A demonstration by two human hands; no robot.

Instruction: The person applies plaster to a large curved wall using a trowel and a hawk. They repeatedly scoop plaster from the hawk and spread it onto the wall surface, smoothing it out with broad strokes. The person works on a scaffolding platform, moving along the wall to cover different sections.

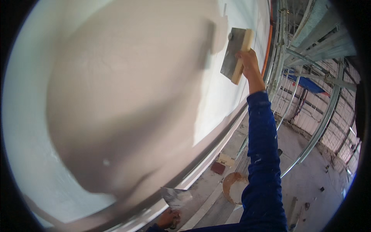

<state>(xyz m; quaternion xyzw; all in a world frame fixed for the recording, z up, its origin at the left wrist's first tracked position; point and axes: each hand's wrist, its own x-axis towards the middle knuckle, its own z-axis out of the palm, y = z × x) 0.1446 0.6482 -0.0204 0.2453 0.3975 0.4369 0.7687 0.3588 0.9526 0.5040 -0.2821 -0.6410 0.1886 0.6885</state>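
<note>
High on the right, my right hand (248,62) is closed round the wooden back of a wide putty blade (234,52). Its grey metal sheet lies close to the white wall (210,104); whether the edge touches cannot be made out. A small lump of filler sits near the blade's upper left corner. Left of it spreads a large beige filler coat (127,77), with shadows across it. Low in the picture, my left hand (168,218) is curled round the handle of a putty knife (176,195), its metal blade upward beside the wall's bottom ledge.
A round bucket (232,186) with a brown-smeared rim stands below my right arm. Near it lie a dark red block (218,168) and a tan piece (226,159). Metal scaffold poles (326,120) rise at the right. An orange pipe (267,50) runs along the wall's edge.
</note>
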